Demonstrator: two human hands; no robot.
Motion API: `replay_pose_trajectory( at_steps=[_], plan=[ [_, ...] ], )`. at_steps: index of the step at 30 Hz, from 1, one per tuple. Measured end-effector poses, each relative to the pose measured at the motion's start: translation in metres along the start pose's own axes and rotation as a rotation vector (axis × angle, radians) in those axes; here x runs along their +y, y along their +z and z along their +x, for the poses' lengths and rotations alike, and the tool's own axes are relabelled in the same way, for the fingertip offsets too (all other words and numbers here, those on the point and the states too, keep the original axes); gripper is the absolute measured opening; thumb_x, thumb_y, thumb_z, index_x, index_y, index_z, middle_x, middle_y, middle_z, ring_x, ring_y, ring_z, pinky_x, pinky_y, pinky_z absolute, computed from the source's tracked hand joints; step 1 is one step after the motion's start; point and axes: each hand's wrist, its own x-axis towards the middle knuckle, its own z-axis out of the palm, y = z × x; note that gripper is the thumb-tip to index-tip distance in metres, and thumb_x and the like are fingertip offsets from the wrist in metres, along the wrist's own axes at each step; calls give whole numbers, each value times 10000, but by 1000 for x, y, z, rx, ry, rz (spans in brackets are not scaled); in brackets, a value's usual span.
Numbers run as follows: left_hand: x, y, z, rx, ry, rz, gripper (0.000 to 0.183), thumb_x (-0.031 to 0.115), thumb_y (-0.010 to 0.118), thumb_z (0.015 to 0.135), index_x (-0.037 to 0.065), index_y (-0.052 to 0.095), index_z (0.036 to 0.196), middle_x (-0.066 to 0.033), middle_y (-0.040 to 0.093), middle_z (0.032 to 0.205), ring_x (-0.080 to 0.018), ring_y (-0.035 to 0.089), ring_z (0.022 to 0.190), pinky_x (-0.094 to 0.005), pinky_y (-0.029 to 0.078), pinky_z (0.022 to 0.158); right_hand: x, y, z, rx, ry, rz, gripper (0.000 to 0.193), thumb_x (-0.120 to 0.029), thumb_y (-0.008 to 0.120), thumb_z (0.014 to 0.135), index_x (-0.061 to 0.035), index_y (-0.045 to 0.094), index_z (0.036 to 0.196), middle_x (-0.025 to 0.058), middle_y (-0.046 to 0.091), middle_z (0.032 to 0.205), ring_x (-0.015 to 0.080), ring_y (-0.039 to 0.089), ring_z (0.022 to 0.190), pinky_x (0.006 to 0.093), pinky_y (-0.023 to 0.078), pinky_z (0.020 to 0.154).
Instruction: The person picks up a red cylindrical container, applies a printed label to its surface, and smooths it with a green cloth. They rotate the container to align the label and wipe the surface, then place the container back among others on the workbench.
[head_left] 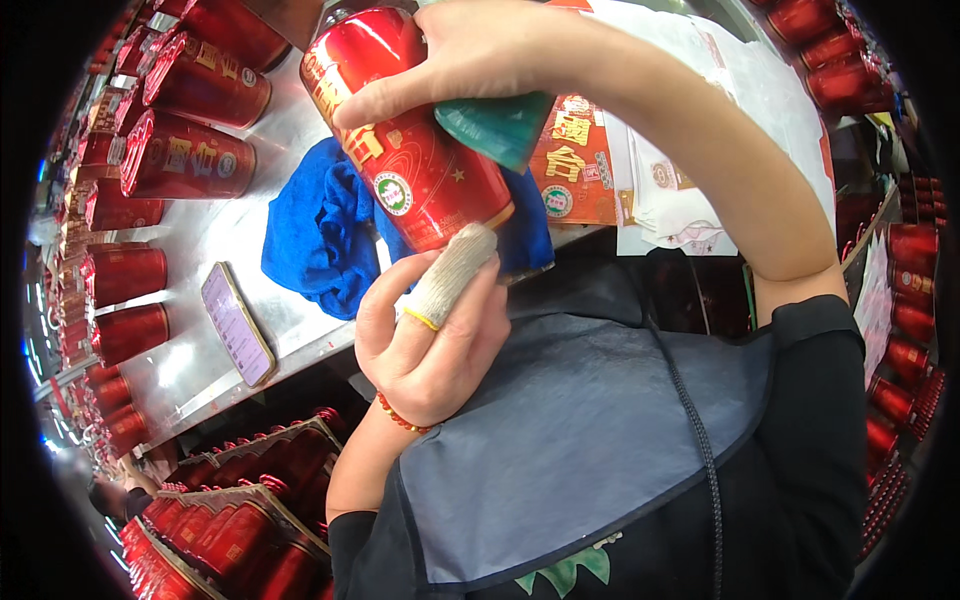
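Observation:
A glossy red bottle (425, 165) with gold lettering and a round white-green emblem lies tilted above the table, its metallic neck at the top. My right hand (465, 60) is closed round its upper part, thumb stretched across the lettering. Beneath that palm juts a teal, smooth-edged piece (495, 125); its kind is unclear. At the bottle's base is my left hand (430, 340), fingers curled, with a cream cloth finger sleeve (452, 275) whose tip touches the bottom rim. A blue cloth (325, 230) lies crumpled under and beside the bottle.
A phone (238, 325) lies near the metal table's (190, 350) front edge. Several red bottles (190, 160) line the left side. Red printed sheets (575, 165) and white paper (660, 200) lie at the right. Below left are boxes of red bottles (230, 540); more red bottles (905, 360) stand far right.

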Motion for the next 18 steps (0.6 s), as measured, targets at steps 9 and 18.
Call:
replay_pose_trajectory(
  at_steps=[9, 18],
  plan=[
    [1, 0, -1, 16, -45, -10, 356, -36, 771, 706, 59, 775, 1049, -93, 736, 1085, -280, 642, 1013, -356, 520, 891, 38, 7, 10, -105, -34, 323, 861, -654, 836, 686, 1, 635, 1208, 132, 655, 1076, 176, 619, 945, 279, 489, 780],
    [-15, 26, 18, 44, -73, 206, 628, 164, 915, 664, 138, 714, 1259, -37, 667, 1319, -246, 547, 1183, -355, 362, 1059, 2, -47, -43, -261, -87, 421, 877, -627, 718, 857, -16, 491, 1443, 221, 593, 1356, 290, 543, 1287, 382, 428, 1092]
  ],
)
